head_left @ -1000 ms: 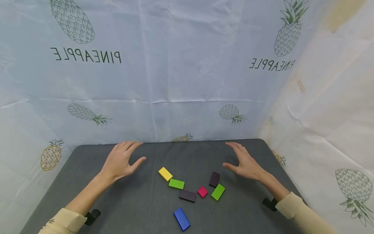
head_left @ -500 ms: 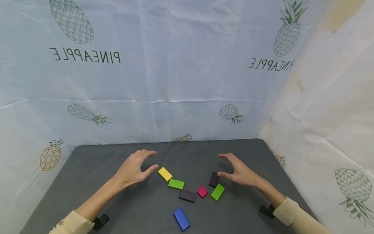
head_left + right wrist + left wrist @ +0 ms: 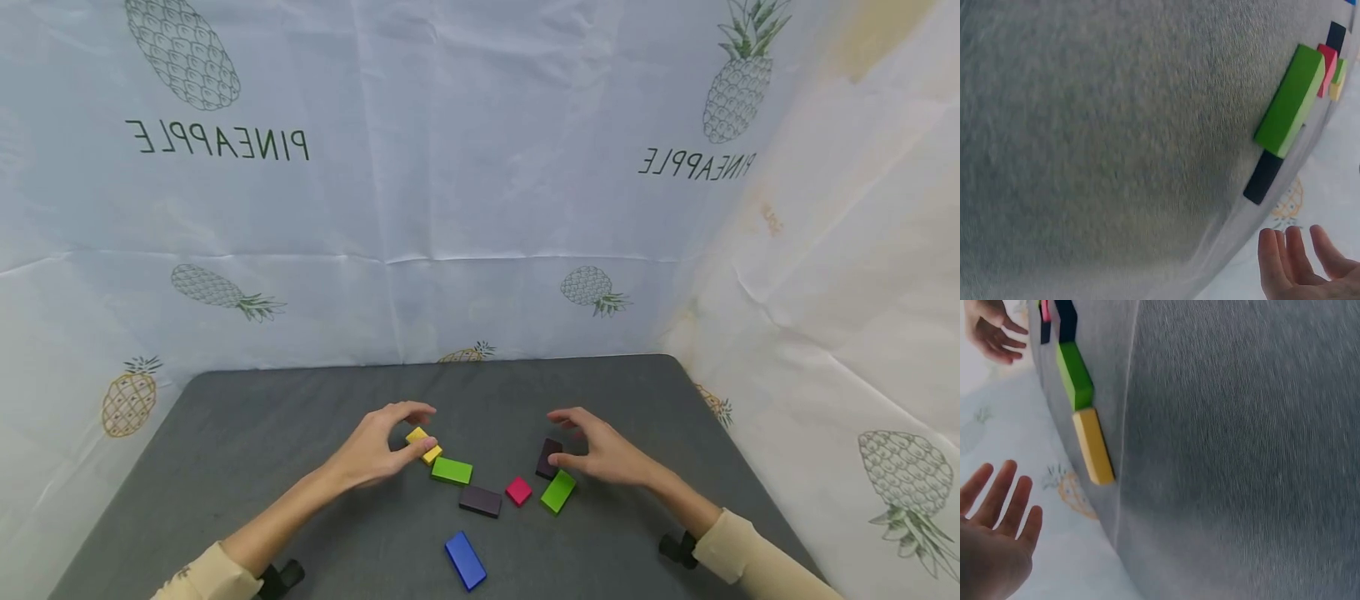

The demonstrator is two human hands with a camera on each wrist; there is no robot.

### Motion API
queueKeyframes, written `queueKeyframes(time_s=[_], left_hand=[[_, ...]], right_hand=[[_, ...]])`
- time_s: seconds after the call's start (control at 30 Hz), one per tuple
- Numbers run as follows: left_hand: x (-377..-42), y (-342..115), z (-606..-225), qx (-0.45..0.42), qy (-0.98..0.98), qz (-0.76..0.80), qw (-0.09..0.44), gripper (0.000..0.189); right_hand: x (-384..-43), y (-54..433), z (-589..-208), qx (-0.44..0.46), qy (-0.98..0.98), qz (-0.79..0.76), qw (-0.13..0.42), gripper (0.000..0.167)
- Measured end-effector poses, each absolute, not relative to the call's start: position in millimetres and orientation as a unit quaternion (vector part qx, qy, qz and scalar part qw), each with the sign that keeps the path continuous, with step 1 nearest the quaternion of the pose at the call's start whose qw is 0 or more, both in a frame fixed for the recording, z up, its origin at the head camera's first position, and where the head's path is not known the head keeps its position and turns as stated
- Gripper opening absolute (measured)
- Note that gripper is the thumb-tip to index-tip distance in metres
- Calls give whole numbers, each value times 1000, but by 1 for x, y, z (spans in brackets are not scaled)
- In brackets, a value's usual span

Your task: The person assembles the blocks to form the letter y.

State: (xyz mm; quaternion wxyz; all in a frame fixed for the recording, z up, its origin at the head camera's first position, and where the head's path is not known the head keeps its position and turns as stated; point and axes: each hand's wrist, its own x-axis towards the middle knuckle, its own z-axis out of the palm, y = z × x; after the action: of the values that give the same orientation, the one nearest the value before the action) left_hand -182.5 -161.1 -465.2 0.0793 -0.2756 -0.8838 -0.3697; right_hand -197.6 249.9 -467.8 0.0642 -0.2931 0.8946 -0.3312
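Observation:
My left hand hovers over the yellow block, its thumb overlapping that block in the head view. Its fingers are spread and hold nothing, as the left wrist view shows. My right hand, also holding nothing, is beside the right dark block, thumb tip overlapping its edge. A green block lies just below that dark one. Between the hands are another green block, a second dark block and a small red block. Nearer me lies a blue block.
The blocks lie flat on a dark grey tabletop. A pale curtain with pineapple prints hangs along its back edge and sides. Each wrist wears a black strap camera, such as the left one.
Both hands have come inward and toward me from the far part of the table, the left to the yellow block, the right to the dark block. The blocks have not moved.

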Motion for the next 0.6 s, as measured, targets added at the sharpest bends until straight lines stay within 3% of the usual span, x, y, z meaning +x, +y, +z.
queueKeyframes(time_s=[0.6], left_hand=[[-176, -101, -482, -343, -845, -411, -16, 31]], right_hand=[[-198, 244, -484, -261, 899, -340, 91, 62]])
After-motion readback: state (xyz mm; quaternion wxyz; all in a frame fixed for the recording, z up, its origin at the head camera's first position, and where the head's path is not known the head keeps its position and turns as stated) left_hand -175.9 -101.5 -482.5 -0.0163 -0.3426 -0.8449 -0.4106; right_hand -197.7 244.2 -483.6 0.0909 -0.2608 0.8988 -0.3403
